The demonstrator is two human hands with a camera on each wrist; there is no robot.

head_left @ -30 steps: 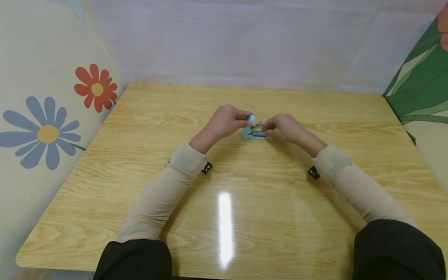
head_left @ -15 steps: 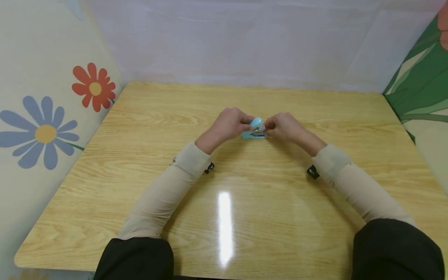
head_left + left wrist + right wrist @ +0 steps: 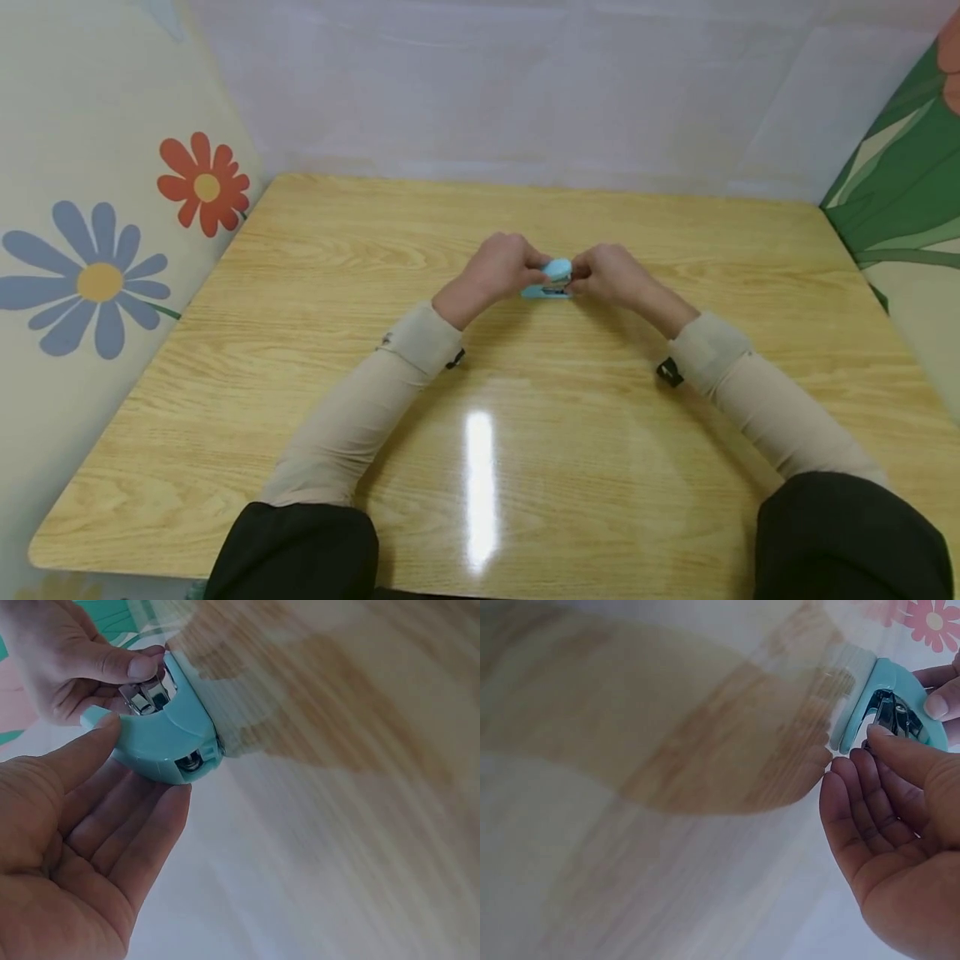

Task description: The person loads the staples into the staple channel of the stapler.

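Note:
A small turquoise stapler [image 3: 557, 269] stands on the table toward its far side, between both hands. My left hand [image 3: 501, 268] pinches its rounded top cover between thumb and fingers, as the left wrist view shows on the cover [image 3: 169, 741]. From the other end, my right hand [image 3: 613, 275] pinches the stapler's front, thumb and fingertips at the metal staple magazine [image 3: 885, 712]. The cover sits low over the magazine with a gap still showing between them. In the right wrist view, the fingertips of my right hand [image 3: 907, 840] partly hide the front end.
The glossy wood-grain table [image 3: 585, 433] stretches around the hands and carries a bright light reflection [image 3: 481, 492]. A pale sheet [image 3: 525, 92] hangs behind its far edge. Painted flowers [image 3: 101, 282] decorate the left wall, and green leaves [image 3: 907, 175] the right one.
The stapler's top cover, raised and swung back a second ago, has come down over the magazine. My left hand has moved right and slightly down with it; the right hand has barely moved.

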